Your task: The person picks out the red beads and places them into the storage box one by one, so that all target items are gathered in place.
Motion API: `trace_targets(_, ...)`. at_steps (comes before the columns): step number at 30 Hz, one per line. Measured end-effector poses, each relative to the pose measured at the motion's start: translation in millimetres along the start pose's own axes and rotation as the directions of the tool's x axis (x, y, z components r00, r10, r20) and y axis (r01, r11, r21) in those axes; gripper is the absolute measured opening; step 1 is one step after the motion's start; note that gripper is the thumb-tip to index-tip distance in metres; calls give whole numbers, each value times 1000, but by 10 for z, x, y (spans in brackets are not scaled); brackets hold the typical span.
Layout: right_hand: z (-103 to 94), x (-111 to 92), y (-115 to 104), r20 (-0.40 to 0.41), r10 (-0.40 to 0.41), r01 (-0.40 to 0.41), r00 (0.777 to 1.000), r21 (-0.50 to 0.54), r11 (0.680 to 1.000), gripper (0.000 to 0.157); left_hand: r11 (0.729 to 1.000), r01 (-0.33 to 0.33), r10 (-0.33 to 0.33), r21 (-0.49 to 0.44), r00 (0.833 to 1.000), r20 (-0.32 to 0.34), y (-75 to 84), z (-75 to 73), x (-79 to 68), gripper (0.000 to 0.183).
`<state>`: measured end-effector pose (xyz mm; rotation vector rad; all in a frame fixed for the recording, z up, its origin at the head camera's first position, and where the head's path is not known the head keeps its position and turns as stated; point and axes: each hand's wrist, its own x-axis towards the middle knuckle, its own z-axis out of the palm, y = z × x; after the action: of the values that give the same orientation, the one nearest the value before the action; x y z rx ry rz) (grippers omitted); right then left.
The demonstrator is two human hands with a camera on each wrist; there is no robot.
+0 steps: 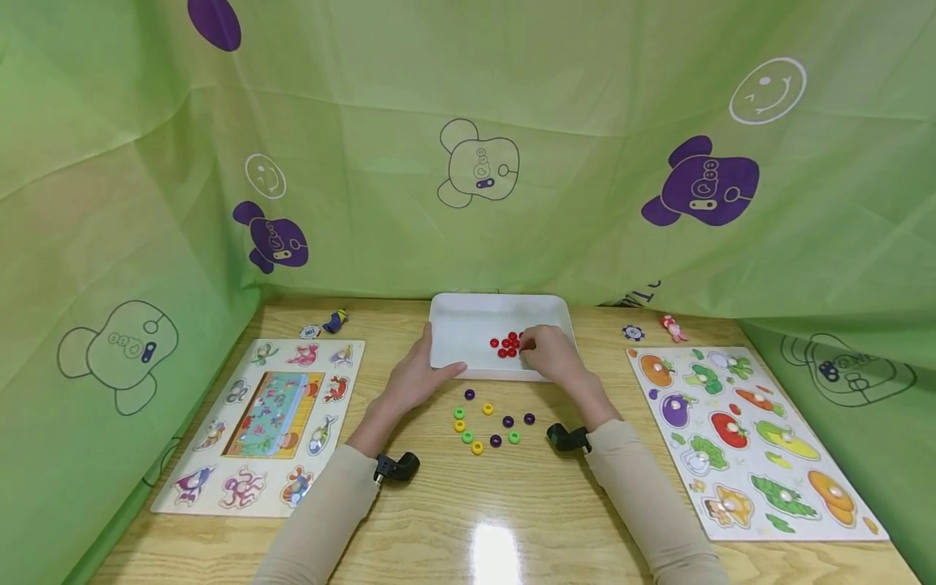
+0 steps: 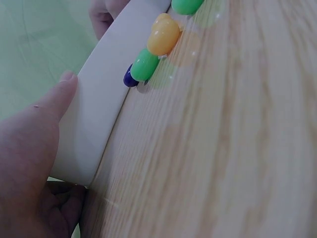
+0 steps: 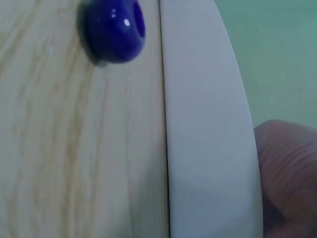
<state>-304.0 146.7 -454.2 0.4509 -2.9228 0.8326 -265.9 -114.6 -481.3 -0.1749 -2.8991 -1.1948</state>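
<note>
A white tray [image 1: 461,313] holds several small red ring beads [image 1: 502,353] gathered right of its middle. My left hand [image 1: 413,378] grips the tray's front left corner. Its thumb [image 2: 64,91] lies against the front wall, and the other fingers pass around the left end. Over the tray's right part, my right hand [image 1: 552,353] reaches down with bent fingers among the red beads. The tips are too small and covered to show whether a bead is between them. In the right wrist view, the tray wall [image 3: 213,124] hides most of that hand [image 3: 290,173].
In front of the tray lie loose purple [image 1: 470,394], yellow [image 1: 487,409] and green [image 1: 514,437] ring beads. A sea-animal puzzle board [image 1: 336,422] lies left, a vegetable puzzle board [image 1: 746,463] right. Small figures [image 1: 335,321] and chips [image 1: 633,332] sit behind them. Green cloth [image 1: 366,203] encloses the table.
</note>
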Motion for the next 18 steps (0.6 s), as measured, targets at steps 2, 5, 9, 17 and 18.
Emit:
trace_targets(2,-21,-11,5,2,-3,3,1000,5,1000,5,1000,-2,2,-6,1000,-1,7,3,2,109)
trace_targets(5,-80,-47,16,-5,-10,10,1000,6,1000,7,1000,-6,6,-13,1000,3,12,16,3,108)
trace_targets(9,-223,-112,42,-39,-17,18,999,17,1000,15,999,-25,25,-28,1000,17,6,21,26,106)
trace_targets(17,-480,-322,210,-120,-7,15,993,58,998,42,985,-62,69,-163,997,33,-65,-116,42,98)
trace_targets(18,-506,-353,250,-130,-1,8,991,58,998,45,986,-49,56,-158,998,36,-79,-152,30,97)
